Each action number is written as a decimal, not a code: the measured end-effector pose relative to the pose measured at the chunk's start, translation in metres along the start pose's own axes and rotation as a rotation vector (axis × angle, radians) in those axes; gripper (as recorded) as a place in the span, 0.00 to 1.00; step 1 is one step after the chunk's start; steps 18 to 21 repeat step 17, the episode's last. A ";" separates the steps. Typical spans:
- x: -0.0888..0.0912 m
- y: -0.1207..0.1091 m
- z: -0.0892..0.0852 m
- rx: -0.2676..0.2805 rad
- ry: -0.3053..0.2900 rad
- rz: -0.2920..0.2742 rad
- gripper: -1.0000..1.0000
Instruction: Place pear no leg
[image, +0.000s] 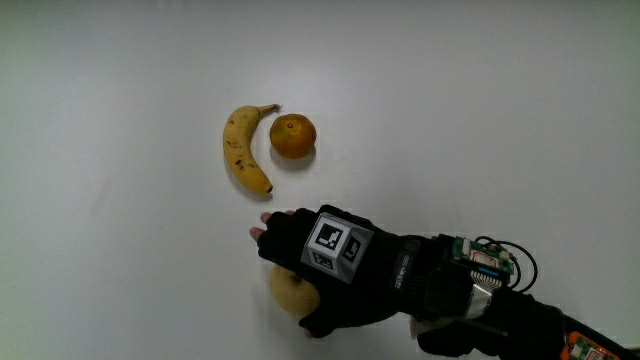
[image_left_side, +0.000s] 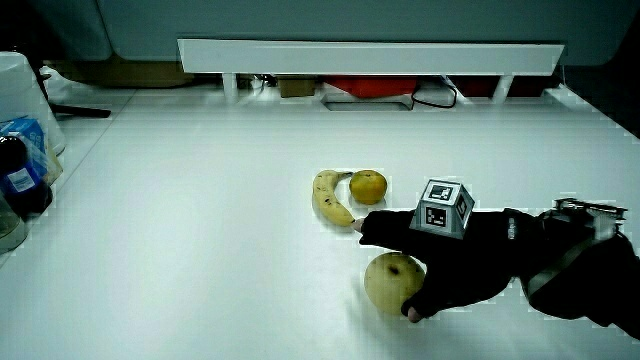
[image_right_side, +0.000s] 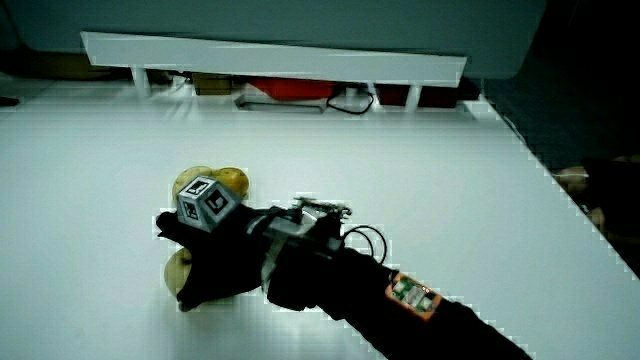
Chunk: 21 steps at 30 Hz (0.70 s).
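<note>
Resting on the plain white desk (image: 120, 200), the round pale-yellow pear (image: 291, 292) lies mostly under the black-gloved hand (image: 335, 268), nearer to the person than the other fruit. From above only a curved slice of it shows past the glove; in a side view (image_left_side: 392, 282) more of its body is seen, with a dark spot on its upper part, and it appears to sit on the desk surface, though the contact line is partly masked by the glove. The fingers (image_left_side: 412, 312) are curled down around the pear, thumb on one flank and the rest wrapped over the top, clamped on it. The small patterned cube (image: 332, 245) stands on the back of the hand.

Farther from the person lie a curved yellow banana with brown speckles (image: 243, 150) and a round orange citrus fruit (image: 293, 136), close together, the banana's stem tip almost touching the citrus. In a side view the cube and hand (image_right_side: 215, 250) cover most of this pair, leaving only yellowish patches, and just an edge of the pear (image_right_side: 177, 272) shows.

The forearm carries a wired circuit module (image: 487, 262) and is cut off at the picture's edge. The low white partition (image_left_side: 370, 55) stands at the desk's edge, with red and dark items under it that are hard to identify.
</note>
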<state>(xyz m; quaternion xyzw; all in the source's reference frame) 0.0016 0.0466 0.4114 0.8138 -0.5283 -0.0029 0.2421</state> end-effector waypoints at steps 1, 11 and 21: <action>0.001 -0.002 0.002 0.006 0.000 0.004 0.00; 0.021 -0.045 0.021 0.056 0.011 -0.028 0.00; 0.028 -0.087 0.015 0.068 0.021 -0.108 0.00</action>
